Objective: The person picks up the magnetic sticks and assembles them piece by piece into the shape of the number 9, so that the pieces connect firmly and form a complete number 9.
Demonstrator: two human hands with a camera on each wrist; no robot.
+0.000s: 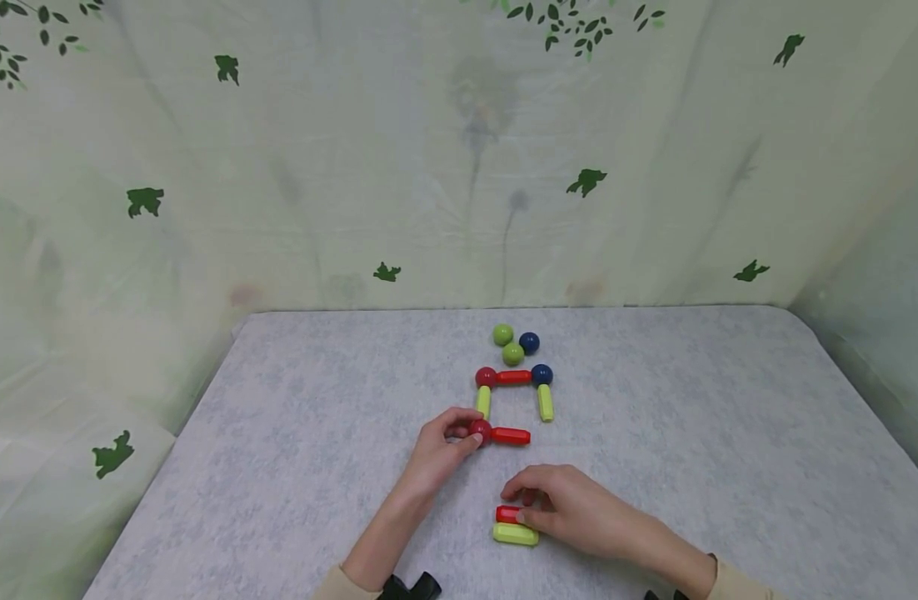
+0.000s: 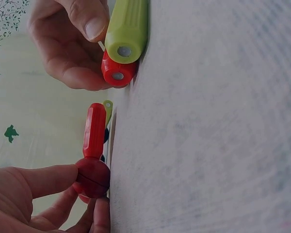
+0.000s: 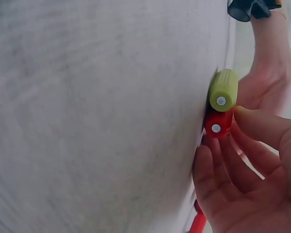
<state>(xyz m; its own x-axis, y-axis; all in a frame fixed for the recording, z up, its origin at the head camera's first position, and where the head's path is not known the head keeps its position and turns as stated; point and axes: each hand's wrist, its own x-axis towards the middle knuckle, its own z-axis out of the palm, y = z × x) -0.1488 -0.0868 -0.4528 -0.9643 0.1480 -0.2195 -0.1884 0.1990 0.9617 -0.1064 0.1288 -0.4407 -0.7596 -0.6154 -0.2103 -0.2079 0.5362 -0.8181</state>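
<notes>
My left hand [image 1: 459,437] pinches a dark red ball [image 1: 480,431] that sits at the left end of a red rod [image 1: 511,435]; the left wrist view shows thumb and fingers round the ball [image 2: 92,177]. My right hand [image 1: 523,503] curls over a short red rod [image 1: 507,514], thumb on its near side, with a yellow-green rod [image 1: 515,534] lying against it. In the right wrist view the red rod's end [image 3: 217,124] and the green rod's end [image 3: 223,91] are stacked beside my fingers [image 3: 208,167].
Behind the hands lies a partial frame: a red ball [image 1: 486,377], a red rod [image 1: 513,377], a blue ball [image 1: 541,374] and two yellow-green rods [image 1: 483,402] [image 1: 545,402]. Three loose balls [image 1: 512,353] sit beyond it. A grey table [image 1: 691,433] is backed by a leaf-print curtain [image 1: 354,167].
</notes>
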